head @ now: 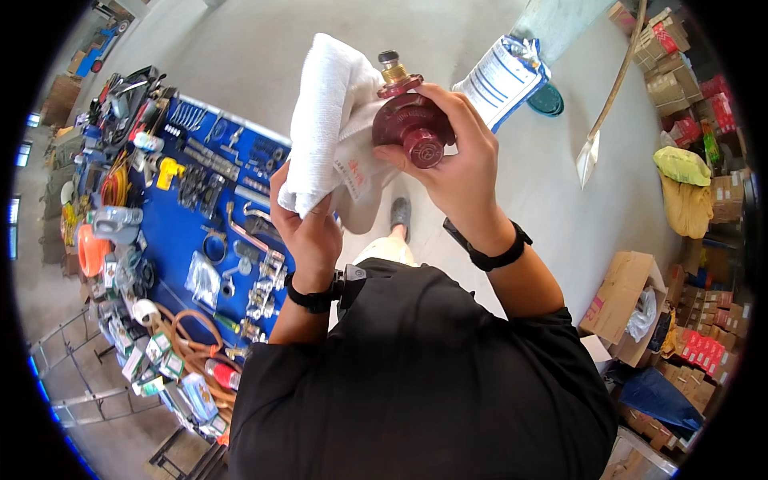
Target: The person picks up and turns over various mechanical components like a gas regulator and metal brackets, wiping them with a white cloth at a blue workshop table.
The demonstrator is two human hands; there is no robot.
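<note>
My right hand (pixel 465 159) grips a dark red gas regulator (pixel 405 120) by its round body. Its brass threaded inlet with a black tip points up and away from me, and a red knob faces the camera. In my left hand (pixel 312 240) is a folded white towel (pixel 324 120), pinched at its lower end. Part of the cloth hangs behind the regulator and bears red printing. The towel's edge lies against or very close to the regulator's left side; contact cannot be made out.
A blue-topped workbench (pixel 174 228) at left carries wrenches, brass fittings, a yellow tool (pixel 170 173) and coiled orange hose (pixel 195 330). A white-and-blue sack (pixel 504 78) stands ahead on the floor. A wooden pole (pixel 618 84) and stacked cartons (pixel 666 90) are at right, near an open cardboard box (pixel 621 294).
</note>
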